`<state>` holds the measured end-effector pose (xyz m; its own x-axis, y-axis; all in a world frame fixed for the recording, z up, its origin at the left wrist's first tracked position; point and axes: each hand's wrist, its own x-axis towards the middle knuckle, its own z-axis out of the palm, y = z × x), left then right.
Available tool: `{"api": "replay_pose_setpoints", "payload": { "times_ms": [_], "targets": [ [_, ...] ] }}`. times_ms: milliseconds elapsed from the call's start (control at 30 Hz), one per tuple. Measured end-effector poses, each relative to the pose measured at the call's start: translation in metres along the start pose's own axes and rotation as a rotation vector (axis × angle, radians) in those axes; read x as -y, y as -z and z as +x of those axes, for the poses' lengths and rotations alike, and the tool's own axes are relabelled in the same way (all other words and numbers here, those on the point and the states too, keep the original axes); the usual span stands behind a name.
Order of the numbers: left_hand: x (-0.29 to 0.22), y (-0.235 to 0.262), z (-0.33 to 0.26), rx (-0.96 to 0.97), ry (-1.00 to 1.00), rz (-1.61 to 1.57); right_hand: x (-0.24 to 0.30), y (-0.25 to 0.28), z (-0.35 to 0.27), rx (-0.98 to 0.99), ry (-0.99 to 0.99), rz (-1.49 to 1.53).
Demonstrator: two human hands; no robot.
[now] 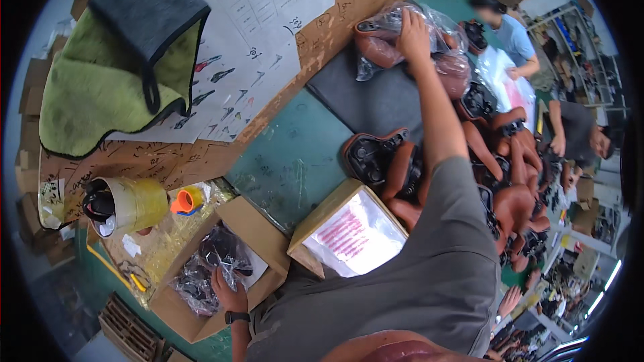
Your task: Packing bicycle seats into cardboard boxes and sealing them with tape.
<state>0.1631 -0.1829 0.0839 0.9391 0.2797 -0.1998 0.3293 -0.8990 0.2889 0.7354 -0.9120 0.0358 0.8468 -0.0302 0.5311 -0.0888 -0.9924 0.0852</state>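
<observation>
My right arm reaches far across the bench. Its hand (414, 37) is closed on a brown saddle in a clear plastic bag (382, 47), fingers bent over the film. Low on the left, my left hand (230, 295), with a dark watch at the wrist, reaches into an open cardboard box (251, 228). Its fingers curl against a black bagged part (225, 251) in crinkled clear plastic; the fingertips are partly hidden. Between the arms lie unwrapped brown saddles with black undersides (376, 157). Another bagged saddle (453, 74) rests beside my right hand.
A pile of brown saddles (513, 208) stretches along the right. A smaller box (322, 228) with a printed white sheet stands before me. Left are a yellow tub (144, 204), an orange tape roll (188, 199) and a green-grey cloth (87, 94) over a cardboard panel. Co-workers (516, 43) work at right.
</observation>
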Motion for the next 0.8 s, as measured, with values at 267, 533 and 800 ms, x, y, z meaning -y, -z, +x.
{"api": "replay_pose_setpoints", "payload": {
  "times_ms": [267,533,800],
  "targets": [
    [-0.006,0.003,-0.023,0.074,0.003,0.098,0.043,-0.054,0.018,0.423,-0.218,0.074],
    [0.129,-0.031,-0.048,0.161,0.203,0.017,0.154,0.197,-0.153,0.693,-0.642,1.356],
    [0.277,-0.025,-0.057,0.02,0.339,-0.189,0.509,0.388,-0.375,1.592,-0.562,1.688]
  ]
}}
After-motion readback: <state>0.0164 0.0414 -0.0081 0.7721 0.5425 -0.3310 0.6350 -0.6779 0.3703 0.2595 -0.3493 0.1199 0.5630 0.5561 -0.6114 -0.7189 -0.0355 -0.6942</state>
